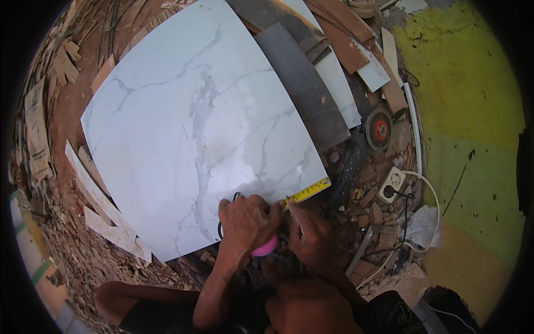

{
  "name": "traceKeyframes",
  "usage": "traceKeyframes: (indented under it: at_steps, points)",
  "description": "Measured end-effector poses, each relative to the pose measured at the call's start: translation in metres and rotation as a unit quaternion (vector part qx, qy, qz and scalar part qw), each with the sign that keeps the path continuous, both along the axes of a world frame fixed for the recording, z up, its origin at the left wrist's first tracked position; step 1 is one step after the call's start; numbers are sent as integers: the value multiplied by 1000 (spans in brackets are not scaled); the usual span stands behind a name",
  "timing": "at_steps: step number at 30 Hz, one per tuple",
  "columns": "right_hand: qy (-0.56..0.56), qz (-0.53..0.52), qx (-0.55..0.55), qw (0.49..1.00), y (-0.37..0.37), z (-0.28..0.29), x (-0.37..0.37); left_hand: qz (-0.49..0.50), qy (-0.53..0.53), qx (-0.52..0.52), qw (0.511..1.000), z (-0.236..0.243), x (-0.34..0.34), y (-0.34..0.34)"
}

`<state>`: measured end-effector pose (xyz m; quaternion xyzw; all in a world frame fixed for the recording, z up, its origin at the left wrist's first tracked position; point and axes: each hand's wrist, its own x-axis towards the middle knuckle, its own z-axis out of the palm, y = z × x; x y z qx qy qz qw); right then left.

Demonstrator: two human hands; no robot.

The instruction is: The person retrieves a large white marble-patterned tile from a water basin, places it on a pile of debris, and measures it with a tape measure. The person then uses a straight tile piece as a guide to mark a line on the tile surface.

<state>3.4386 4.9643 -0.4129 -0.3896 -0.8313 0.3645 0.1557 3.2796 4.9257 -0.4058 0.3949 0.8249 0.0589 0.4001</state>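
Note:
A large white tile with grey veins lies in front of me. The yellow blade of a tape measure runs along its near edge to the right corner. My left hand is closed on the tape measure, whose pink case and dark strap show around my fingers. Beside it, my right hand is closed in a pinch at the tile's edge, its fingertips at the blade. A tiny dark point shows at those fingertips; what they hold, if anything, is too small to name.
An angle grinder's disc sits right of the tile, near a white socket block with a plug and cords. Dark and brown tile offcuts lie at the far right. White strips and rubble are at left; a green-yellow wall stands right.

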Motion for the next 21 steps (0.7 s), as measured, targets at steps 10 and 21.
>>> traceKeyframes:
  at_steps: [10,21]
  points:
    - [2,15,-15,1000,4,1,2,0,1,15,1000,-2,0,-1]
    - [-4,11,-1,1000,3,1,1,-15,6,-10,1000,-1,-1,1]
